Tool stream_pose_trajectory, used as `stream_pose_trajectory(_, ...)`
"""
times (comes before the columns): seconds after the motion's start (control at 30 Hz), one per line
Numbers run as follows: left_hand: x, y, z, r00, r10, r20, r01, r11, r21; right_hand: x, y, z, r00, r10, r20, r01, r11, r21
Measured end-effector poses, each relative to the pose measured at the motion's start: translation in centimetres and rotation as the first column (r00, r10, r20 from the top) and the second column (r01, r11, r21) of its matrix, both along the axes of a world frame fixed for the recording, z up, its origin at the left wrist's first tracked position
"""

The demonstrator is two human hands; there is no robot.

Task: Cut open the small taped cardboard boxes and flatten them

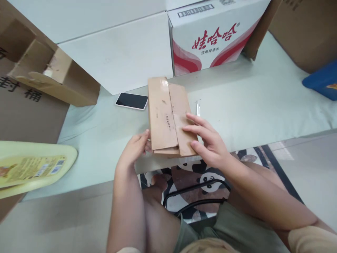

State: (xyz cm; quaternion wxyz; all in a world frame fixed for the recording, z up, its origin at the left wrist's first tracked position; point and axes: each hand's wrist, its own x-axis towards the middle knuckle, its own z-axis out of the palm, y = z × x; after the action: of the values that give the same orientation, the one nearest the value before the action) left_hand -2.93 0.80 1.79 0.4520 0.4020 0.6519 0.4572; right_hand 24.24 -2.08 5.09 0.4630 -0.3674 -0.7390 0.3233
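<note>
A small brown cardboard box (163, 121) lies on the pale green cloth, its two top flaps folded in to a middle seam. The near end of the flaps stands slightly raised. At the box's lower left edge, my left hand (135, 147) grips the side with bent fingers, and some of its fingertips are hidden. My right hand (207, 140) rests on the right flap, its fingers spread and nothing in them. Just right of the box lies a small shiny metal tool (198, 108), partly hidden, its kind unclear. A phone (132, 101) with a dark screen lies to the left.
Behind stand a white carton (118, 56) and a red-and-white water carton (216, 45). An open cardboard box (71, 75) is at left, with a yellow bottle (34, 168) nearer me. A blue container (322, 82) sits at right. Below the cloth's edge is a panda-print mat (210, 184).
</note>
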Motion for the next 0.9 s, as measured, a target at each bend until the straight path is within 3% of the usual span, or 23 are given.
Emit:
stream_pose_trajectory(0.03, -0.1, 0.1, 0.3, 0.997, -0.018, -0.069, 0.021, 0.999, 0.047, 0.0, 0.1, -0.2, 1.0, -0.023, 0.001, 0.023, 1.0, -0.02)
stream_pose_trajectory(0.1, -0.2, 0.1, 1.1, 0.984, -0.007, -0.18, 0.057, 0.96, 0.275, -0.1, 0.2, -0.6, 1.0, 0.012, 0.017, -0.011, 1.0, -0.029)
stream_pose_trajectory(0.17, 0.1, 0.1, 2.1, 0.969, -0.08, -0.236, 0.188, 0.855, 0.483, -0.1, 0.4, -0.9, 0.995, 0.097, 0.032, -0.097, 0.995, -0.008)
stream_pose_trajectory(0.2, 0.3, 0.0, 2.5, 0.939, -0.148, -0.312, 0.296, 0.809, 0.508, -0.1, 0.5, -1.1, 0.992, 0.119, 0.04, -0.119, 0.993, -0.001)
stream_pose_trajectory(0.27, 0.6, -0.1, 3.1, 0.875, -0.228, -0.427, 0.433, 0.764, 0.479, 0.0, 1.0, -1.4, 0.995, 0.042, 0.091, -0.04, 0.999, -0.022)
stream_pose_trajectory(0.33, 0.8, -0.3, 3.1, 0.856, -0.239, -0.459, 0.458, 0.763, 0.457, 0.2, 1.8, -1.9, 0.949, -0.182, 0.259, 0.208, 0.975, -0.078)
stream_pose_trajectory(0.4, 0.7, -0.3, 2.9, 0.865, -0.226, -0.448, 0.44, 0.771, 0.461, 0.6, 2.7, -2.4, 0.783, -0.332, 0.526, 0.451, 0.885, -0.112)
stream_pose_trajectory(0.43, 0.7, -0.4, 2.7, 0.866, -0.224, -0.447, 0.437, 0.773, 0.46, 0.8, 3.2, -2.6, 0.69, -0.322, 0.648, 0.512, 0.85, -0.123)
stream_pose_trajectory(0.53, 0.6, -0.5, 2.5, 0.865, -0.232, -0.445, 0.441, 0.773, 0.456, 1.3, 4.2, -3.0, 0.544, -0.154, 0.825, 0.515, 0.837, -0.184)
stream_pose_trajectory(0.7, 0.8, -1.0, 2.9, 0.864, -0.239, -0.442, 0.45, 0.76, 0.468, 1.2, 4.6, -2.7, 0.526, -0.069, 0.847, 0.513, 0.82, -0.252)
stream_pose_trajectory(0.9, 0.9, -1.0, 3.0, 0.83, -0.263, -0.493, 0.493, 0.759, 0.425, 0.6, 4.9, -2.8, 0.482, -0.065, 0.874, 0.555, 0.794, -0.247)
